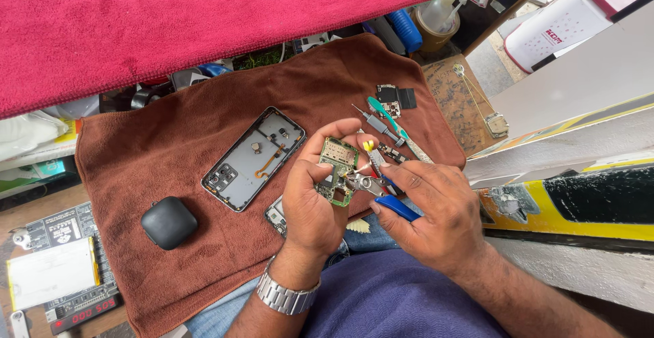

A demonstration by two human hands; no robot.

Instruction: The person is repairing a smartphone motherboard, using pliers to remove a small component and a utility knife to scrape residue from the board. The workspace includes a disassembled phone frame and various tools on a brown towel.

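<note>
Two hands at work above the brown cloth (170,154). Left hand (315,198) closed around a green circuit board (338,161), pinched by its edges between thumb and fingertips, just right of the open phone shell (253,159). Right hand (429,208) closed on blue-handled pliers (381,194), tips touching the board's right edge. Likely light, thin, stiff and fragile; best gripped by the bare edges, clear of the small parts. Left of the shell, a dark rounded case (169,222); beyond it, off the cloth, a flat white pack with a yellow edge (51,272). Right of the shell, a teal-handled tool (388,117). Far upper right of the shell, a white container with a pink lid (572,18) and a small red label.
</note>
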